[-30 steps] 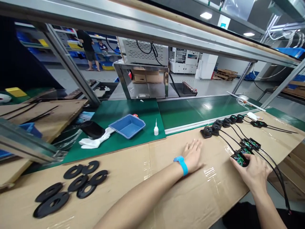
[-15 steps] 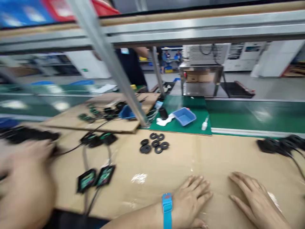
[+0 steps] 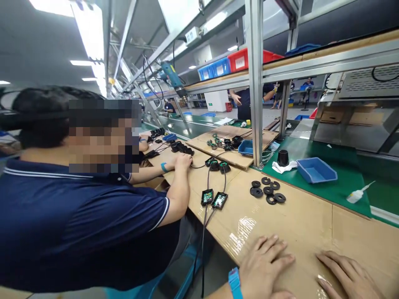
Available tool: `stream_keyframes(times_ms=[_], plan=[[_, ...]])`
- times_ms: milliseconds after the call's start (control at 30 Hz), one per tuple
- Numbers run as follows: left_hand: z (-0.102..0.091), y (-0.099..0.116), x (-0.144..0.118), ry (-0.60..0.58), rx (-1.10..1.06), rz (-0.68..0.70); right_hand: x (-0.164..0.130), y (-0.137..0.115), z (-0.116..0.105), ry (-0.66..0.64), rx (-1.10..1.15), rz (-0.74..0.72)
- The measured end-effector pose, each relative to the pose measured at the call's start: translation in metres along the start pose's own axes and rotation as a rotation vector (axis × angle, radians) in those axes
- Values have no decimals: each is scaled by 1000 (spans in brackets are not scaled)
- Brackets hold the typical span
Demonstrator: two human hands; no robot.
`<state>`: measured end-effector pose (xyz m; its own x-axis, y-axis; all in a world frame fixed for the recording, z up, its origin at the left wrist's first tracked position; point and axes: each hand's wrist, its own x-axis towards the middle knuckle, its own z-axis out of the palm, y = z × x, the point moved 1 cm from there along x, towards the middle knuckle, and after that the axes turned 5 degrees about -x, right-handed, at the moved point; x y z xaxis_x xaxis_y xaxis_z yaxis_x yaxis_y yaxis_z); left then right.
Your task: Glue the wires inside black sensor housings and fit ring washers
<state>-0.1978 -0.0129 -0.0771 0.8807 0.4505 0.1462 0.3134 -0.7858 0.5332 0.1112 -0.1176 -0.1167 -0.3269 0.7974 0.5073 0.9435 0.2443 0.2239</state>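
Both hands flat, palms down, on the brown cardboard sheet (image 3: 299, 224) covering the bench, glossy clear tape strips catching light just ahead of the fingers. Left hand (image 3: 264, 265) fingers spread loosely, holding nothing, blue wristband (image 3: 235, 283) at the wrist. Right hand (image 3: 350, 276) just beside it, fingers spread too, empty, partly cut by the frame edge. Ahead of the left hand, well apart: cluster of flat black rings (image 3: 267, 191), matte, some with slots. Further ahead-left, two small rectangular circuit boards (image 3: 213, 198) in black frames, thin black cables running off them. Ahead of the right hand, past the cardboard edge, green mat with shallow blue plastic tray (image 3: 316, 170), white glue bottle (image 3: 358, 194) lying on its side, black cup (image 3: 283, 158) on a white cloth. Co-worker in navy polo (image 3: 77, 224) to the left, their hand (image 3: 183, 160) on black parts.
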Motion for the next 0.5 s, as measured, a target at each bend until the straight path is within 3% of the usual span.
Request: stream_keyframes(times_ms=[267,400,500], plan=[[-7,11,0,-7,-74,-38,7,-23,-41,17,82,161],[-1,8,8,-19,17,-48,-30,-45,-71,7,24,398],[8,3,9,-5,147,8,-66,-75,-97,38,-112,689]])
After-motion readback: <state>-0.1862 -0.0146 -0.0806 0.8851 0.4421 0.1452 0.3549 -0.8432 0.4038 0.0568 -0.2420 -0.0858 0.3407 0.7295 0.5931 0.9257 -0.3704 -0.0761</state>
